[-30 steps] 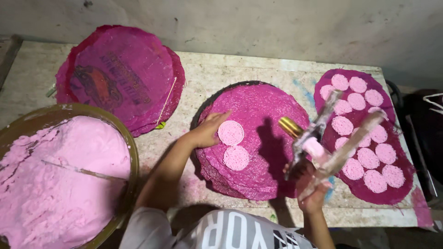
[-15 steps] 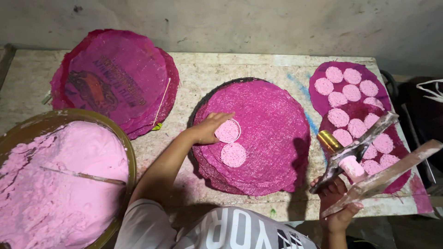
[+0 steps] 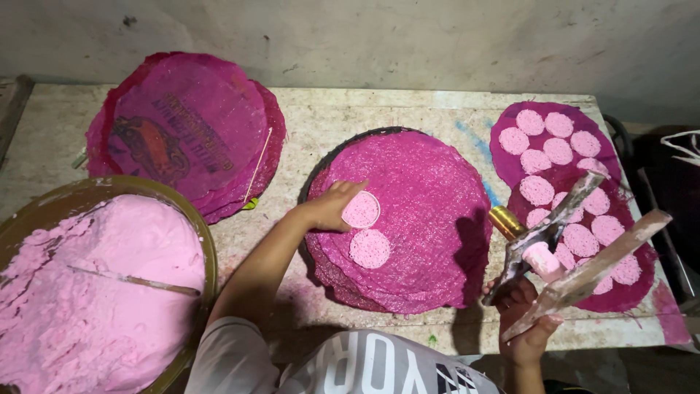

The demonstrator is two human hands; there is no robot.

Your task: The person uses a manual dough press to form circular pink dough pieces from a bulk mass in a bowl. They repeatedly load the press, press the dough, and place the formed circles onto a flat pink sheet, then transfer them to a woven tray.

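Head view: left hand (image 3: pixel 328 208) at mat (image 3: pixel 430 182) edge.

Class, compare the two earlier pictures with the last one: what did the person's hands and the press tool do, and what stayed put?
The right hand carried the wooden press tool away from the middle mat, rightward toward the disc-covered mat, and holds it throughout. The left hand stayed on the upper pink disc; the lower disc lay where it was. The paste bowl and stacked mats did not move.
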